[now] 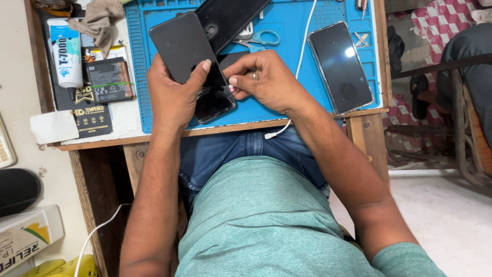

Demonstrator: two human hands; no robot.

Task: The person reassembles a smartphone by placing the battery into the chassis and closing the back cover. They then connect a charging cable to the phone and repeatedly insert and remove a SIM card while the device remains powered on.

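Far left edge of the workbench you've got a white glue tube with a black nozzle, standing next to a loose phone battery and a black screen-protector packet under it. A crumpled grey rag sits at the back left corner. Then the blue repair mat takes up most of the top.

The left hand is wrapped around a dark smartphone, thumb pressed across the front, fingers behind it. The phone's long axis runs diagonally, top end pointing up and left toward the back of the mat, bottom end down near the front edge of the bench, right in front of the person. So it's gripped at its lower half, and the bottom right side is the exposed bit.

The right hand comes in from the right, fingertips pinched on something small and reddish at that lower right edge of the phone. Can't tell what it is, too tiny. It's closed in a pinch, touching the phone's side.

Behind the hands another black phone lies tilted, with scissors just beside it. A white cable runs down the mat and off the front edge. Further right, well apart from both hands, a third phone in a clear case lies face up near the bench's right edge.
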